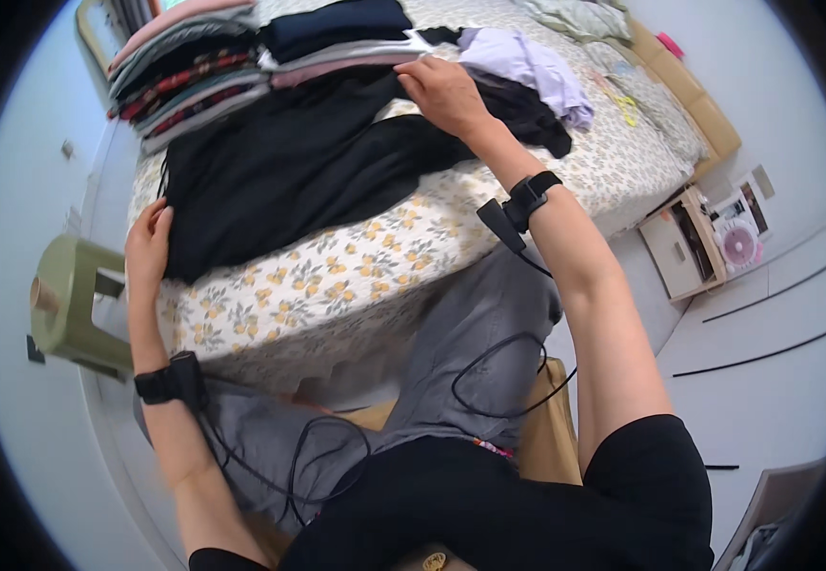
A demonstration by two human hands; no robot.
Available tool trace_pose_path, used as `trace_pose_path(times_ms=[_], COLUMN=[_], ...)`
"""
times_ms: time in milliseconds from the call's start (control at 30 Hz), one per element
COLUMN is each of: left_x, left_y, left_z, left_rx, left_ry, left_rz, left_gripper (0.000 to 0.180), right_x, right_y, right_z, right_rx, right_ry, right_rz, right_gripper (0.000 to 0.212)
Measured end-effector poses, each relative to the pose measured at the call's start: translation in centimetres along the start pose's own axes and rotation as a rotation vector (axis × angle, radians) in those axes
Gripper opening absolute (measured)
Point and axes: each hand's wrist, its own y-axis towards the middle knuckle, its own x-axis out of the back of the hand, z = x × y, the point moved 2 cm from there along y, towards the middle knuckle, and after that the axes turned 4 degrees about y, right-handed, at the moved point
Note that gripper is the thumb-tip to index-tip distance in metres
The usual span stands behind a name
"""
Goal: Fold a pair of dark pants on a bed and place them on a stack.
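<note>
Black trousers lie spread sideways across the near part of the bed, thin dark cords at their left end and two legs parting toward the right. My left hand is at the near left corner, its fingers closed on the fabric's edge. Higher up and to the right, my right hand pinches the far leg near the folded clothes, lifting the cloth slightly. Part of the near leg passes behind my right hand and wrist.
Folded clothes stand stacked at the far left, beside a lower folded pile. A lavender garment lies crumpled on the floral bedspread. A green stool is at left, a cabinet with a pink fan at right.
</note>
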Motion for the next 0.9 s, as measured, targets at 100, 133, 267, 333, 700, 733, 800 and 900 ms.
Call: trace_pose_path(times_ms=[100,133,267,333,700,733,800,900], left_x=[0.5,0.4,1.3,1.0,1.8,2.1,3.2,4.7], left_y=[-1.7,-1.8,-3.0,-3.0,-2.8,-3.0,-2.9,-3.2], left_z=[-1.4,-1.0,-0.8,-1.0,-2.2,-2.6,-4.5,-3.8], left_rx=[0.157,0.186,0.328,0.414,0.159,0.169,0.315,0.330], left_ry=[0.200,0.292,0.120,-0.001,-0.669,-0.663,-1.205,-1.406], left_rz=[-0.084,-0.091,-0.041,0.034,0.017,0.006,0.076,0.029], left_gripper=[0.043,0.047,0.049,0.048,0.027,0.027,0.028,0.032], right_x=[-3.1,-3.7,-7.5,-7.2,-2.4,-1.3,1.2,4.9], right_y=[1.1,0.8,-3.1,-5.4,-7.1,-6.7,-5.1,-1.2], right_z=[4.7,5.7,8.1,9.1,7.7,7.6,6.7,6.9], right_rx=[-0.018,-0.005,-0.281,-0.107,-0.291,-0.303,-0.434,-0.516], right_ry=[0.188,0.205,0.380,0.111,0.107,0.122,0.394,0.684], right_rz=[0.104,0.106,0.642,0.545,0.571,0.615,0.509,0.474], right_gripper=[0.027,0.027,0.053,0.057,0.024,0.022,0.025,0.032])
